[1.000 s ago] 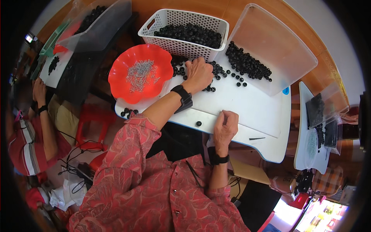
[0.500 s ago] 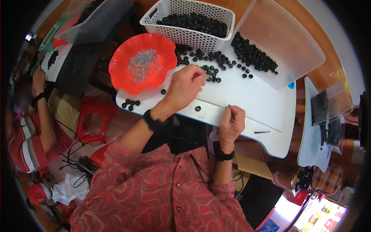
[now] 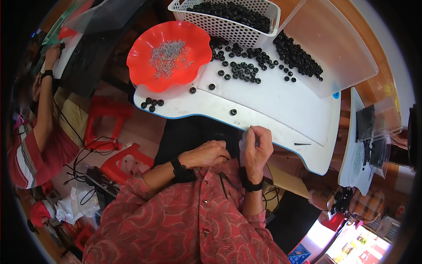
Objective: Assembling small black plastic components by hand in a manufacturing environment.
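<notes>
My left hand [image 3: 204, 154] is drawn back over my lap, below the table's front edge. Its fingers are curled in, and anything inside them is hidden. At that edge my right hand [image 3: 258, 143] holds thumb and forefinger pressed together; what is between them is too small to make out. A single round black part with a hole [image 3: 233, 112] lies on the white table [image 3: 180, 102] just beyond my right fingertips. Farther back, several similar black parts [image 3: 244, 71] are scattered on a white board [image 3: 281, 108]. A red scalloped dish [image 3: 135, 57] at left holds small silvery pieces [image 3: 169, 57].
A white perforated basket [image 3: 220, 31] full of black parts stands at the back. Right of it a clear plastic bin [image 3: 347, 53] lies tipped, black parts spilling out. A thin dark sliver [image 3: 302, 144] rests at right. Another person [image 3: 41, 145] works at far left beside red stools [image 3: 103, 123].
My left hand has moved from over the scattered black parts back to my lap. My right hand stays near the table edge, slightly lower. The view has shifted a little.
</notes>
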Demonstrator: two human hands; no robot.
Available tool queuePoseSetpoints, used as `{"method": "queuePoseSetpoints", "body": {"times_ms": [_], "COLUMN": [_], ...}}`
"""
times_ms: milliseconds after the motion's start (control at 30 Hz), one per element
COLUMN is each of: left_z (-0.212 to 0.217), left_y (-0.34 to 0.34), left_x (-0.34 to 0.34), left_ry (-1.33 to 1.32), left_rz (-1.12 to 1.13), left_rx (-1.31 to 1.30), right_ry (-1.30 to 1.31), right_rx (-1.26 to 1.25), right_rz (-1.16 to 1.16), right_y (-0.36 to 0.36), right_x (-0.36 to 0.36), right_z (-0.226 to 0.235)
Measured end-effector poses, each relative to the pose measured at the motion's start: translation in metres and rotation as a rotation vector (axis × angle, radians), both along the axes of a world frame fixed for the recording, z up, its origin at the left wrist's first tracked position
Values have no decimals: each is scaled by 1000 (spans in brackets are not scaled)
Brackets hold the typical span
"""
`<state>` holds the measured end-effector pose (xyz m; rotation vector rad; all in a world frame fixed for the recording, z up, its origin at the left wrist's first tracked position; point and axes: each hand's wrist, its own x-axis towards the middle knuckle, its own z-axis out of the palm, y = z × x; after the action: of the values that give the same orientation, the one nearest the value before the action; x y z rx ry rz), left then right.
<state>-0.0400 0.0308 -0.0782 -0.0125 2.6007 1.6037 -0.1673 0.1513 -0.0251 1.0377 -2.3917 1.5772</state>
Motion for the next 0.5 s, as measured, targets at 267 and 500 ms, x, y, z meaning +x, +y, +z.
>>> {"method": "queuePoseSetpoints", "body": {"times_ms": [267,500], "left_z": [4,-1], "left_y": [0,-1], "left_x": [11,19], "left_ry": [43,75], "left_rz": [-110,33], "left_rx": [-90,-24], "right_ry": [12,75], "right_rx": [-12,-18], "right_rz": [35,129], "right_y": [-7,-33], "right_x": [5,7], "right_z": [7,10]}}
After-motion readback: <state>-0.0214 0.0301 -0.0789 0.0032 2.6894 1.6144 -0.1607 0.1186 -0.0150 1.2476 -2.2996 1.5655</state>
